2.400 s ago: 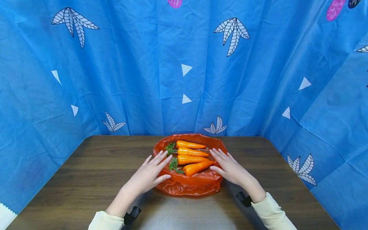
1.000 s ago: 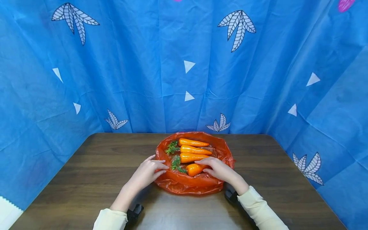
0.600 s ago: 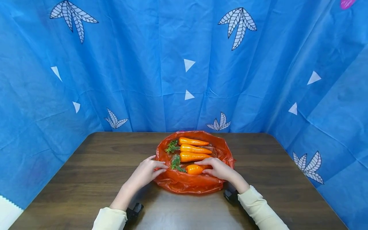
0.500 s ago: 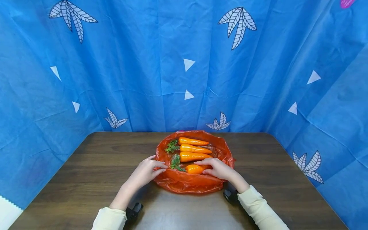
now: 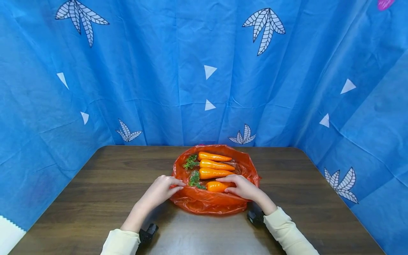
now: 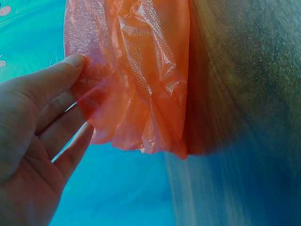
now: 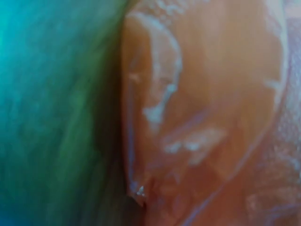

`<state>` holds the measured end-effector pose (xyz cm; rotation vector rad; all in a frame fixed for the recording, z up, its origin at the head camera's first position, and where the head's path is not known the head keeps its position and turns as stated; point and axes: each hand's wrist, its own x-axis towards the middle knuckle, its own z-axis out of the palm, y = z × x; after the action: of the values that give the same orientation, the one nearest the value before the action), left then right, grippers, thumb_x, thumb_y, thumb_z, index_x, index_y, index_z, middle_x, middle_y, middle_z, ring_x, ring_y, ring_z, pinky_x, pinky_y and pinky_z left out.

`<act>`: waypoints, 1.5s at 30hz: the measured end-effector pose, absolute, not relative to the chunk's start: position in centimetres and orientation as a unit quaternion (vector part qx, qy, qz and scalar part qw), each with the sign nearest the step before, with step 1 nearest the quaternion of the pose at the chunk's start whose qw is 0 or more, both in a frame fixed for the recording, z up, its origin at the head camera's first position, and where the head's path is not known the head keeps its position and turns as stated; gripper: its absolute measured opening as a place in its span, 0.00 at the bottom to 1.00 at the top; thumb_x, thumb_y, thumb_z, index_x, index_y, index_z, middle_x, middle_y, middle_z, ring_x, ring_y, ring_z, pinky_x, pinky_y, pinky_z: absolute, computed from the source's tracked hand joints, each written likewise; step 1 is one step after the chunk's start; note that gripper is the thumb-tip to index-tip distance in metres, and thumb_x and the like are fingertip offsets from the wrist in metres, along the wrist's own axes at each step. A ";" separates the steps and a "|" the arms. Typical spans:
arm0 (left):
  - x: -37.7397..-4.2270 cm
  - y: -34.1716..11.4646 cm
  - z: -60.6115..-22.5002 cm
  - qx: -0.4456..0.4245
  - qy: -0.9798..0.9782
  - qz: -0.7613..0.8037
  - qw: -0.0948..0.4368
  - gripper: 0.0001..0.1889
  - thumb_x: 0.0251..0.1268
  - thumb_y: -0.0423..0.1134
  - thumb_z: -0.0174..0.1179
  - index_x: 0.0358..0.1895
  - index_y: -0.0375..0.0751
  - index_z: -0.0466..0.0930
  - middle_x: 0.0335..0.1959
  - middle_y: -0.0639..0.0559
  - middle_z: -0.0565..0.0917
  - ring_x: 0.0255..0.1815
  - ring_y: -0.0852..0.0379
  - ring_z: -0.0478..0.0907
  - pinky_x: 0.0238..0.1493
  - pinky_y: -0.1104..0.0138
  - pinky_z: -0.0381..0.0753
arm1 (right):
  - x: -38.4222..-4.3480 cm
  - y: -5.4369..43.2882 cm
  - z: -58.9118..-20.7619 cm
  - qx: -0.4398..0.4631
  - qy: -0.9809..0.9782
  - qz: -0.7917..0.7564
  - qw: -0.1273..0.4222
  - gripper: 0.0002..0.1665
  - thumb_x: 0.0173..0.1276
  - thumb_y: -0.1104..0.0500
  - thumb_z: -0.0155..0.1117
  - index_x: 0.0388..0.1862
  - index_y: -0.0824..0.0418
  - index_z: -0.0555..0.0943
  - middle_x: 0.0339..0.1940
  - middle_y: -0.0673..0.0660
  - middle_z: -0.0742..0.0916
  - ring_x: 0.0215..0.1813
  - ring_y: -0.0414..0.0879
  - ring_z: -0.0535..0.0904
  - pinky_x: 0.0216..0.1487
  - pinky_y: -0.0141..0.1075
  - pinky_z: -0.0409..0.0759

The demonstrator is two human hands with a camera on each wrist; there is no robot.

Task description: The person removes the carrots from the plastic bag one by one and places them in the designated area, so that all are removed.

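Observation:
A red plastic bag (image 5: 210, 205) with a rolled-down opening stands on the table. Inside lie several orange carrots with green tops (image 5: 193, 179), side by side, tips to the right. My left hand (image 5: 162, 189) pinches the bag's left rim between thumb and fingers; the left wrist view shows the thumb (image 6: 73, 61) on the thin film. My right hand (image 5: 243, 187) reaches in over the right side and grips the nearest carrot (image 5: 216, 186), hiding its tip. In the right wrist view the bag's wall (image 7: 211, 70) fills much of the picture, blurred, and the hand is hidden.
The brown wooden table (image 5: 127, 170) extends around the bag on all sides. A blue patterned curtain (image 5: 159, 71) hangs along its back and both sides. Dark wrist cameras (image 5: 148, 233) sit under both wrists, close above the tabletop.
Both hands were spread over the bag's sides. The right hand has moved left and curled onto the nearest carrot; the left fingers have drawn together on the rim. The carrots lie nearly as before.

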<state>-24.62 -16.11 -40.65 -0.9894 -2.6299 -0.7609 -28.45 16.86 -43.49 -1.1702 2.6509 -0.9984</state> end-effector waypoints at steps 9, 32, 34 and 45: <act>-24.7 -16.0 -40.7 -0.343 -0.894 -0.267 0.109 0.07 0.55 0.33 0.67 0.38 0.41 0.87 0.34 0.53 0.86 0.34 0.60 0.81 0.36 0.69 0.80 | -27.8 17.4 -43.3 -0.381 0.862 -0.334 0.008 0.26 0.62 0.63 0.66 0.60 0.57 0.77 0.52 0.53 0.82 0.53 0.49 0.76 0.55 0.47 0.72; -24.6 -16.0 -40.5 -0.335 -0.899 -0.258 0.115 0.07 0.53 0.32 0.68 0.37 0.41 0.88 0.33 0.53 0.86 0.32 0.60 0.81 0.35 0.71 0.80 | -26.6 18.9 -39.7 -0.321 0.864 -0.387 -0.019 0.27 0.63 0.56 0.65 0.62 0.56 0.75 0.56 0.55 0.80 0.57 0.52 0.73 0.53 0.42 0.75; -24.6 -16.0 -40.5 -0.336 -0.898 -0.258 0.116 0.07 0.53 0.32 0.68 0.37 0.41 0.88 0.33 0.53 0.86 0.32 0.60 0.81 0.35 0.71 0.80 | -26.2 18.7 -39.4 -0.324 0.862 -0.389 -0.025 0.27 0.63 0.56 0.65 0.62 0.56 0.75 0.56 0.54 0.80 0.57 0.51 0.73 0.52 0.41 0.75; -24.5 -16.1 -40.4 -0.329 -0.900 -0.267 0.100 0.07 0.54 0.31 0.68 0.37 0.40 0.88 0.33 0.52 0.86 0.32 0.61 0.81 0.34 0.70 0.80 | -23.0 15.7 -36.9 -0.350 0.854 -0.378 -0.072 0.29 0.59 0.64 0.68 0.61 0.54 0.76 0.56 0.50 0.79 0.57 0.46 0.72 0.52 0.38 0.75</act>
<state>-24.47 -16.07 -40.36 -0.9727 -2.6613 -0.7898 -23.01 15.73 -36.87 -1.1540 2.8129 -1.2449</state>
